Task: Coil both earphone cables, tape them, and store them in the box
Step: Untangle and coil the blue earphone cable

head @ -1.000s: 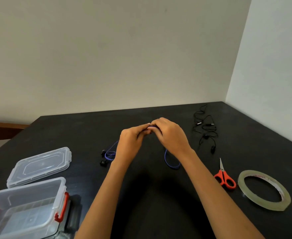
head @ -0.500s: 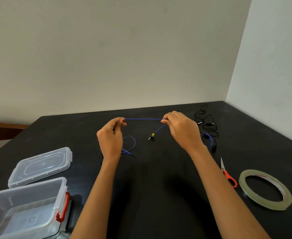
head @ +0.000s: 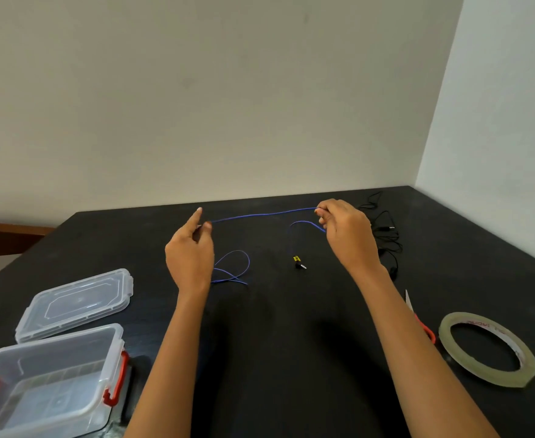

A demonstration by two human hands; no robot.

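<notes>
A blue earphone cable (head: 260, 214) is stretched in the air between my two hands above the black table (head: 291, 358). My left hand (head: 190, 254) pinches one end between thumb and finger, forefinger pointing up. My right hand (head: 345, 232) grips the cable with curled fingers. From it a loop hangs down to the yellow and black plug (head: 298, 261) on the table. More blue cable lies in a loose loop (head: 234, 267) beside my left wrist. The black earphones (head: 384, 235) lie tangled behind my right hand.
An open clear plastic box (head: 51, 384) with red latches stands at the front left, its lid (head: 76, 303) lying flat behind it. A roll of clear tape (head: 487, 349) lies at the front right, with red-handled scissors (head: 421, 320) partly hidden behind my right forearm.
My hands, together at first, have drawn apart, stretching the blue cable out between them. The plug end has dropped to hang below my right hand.
</notes>
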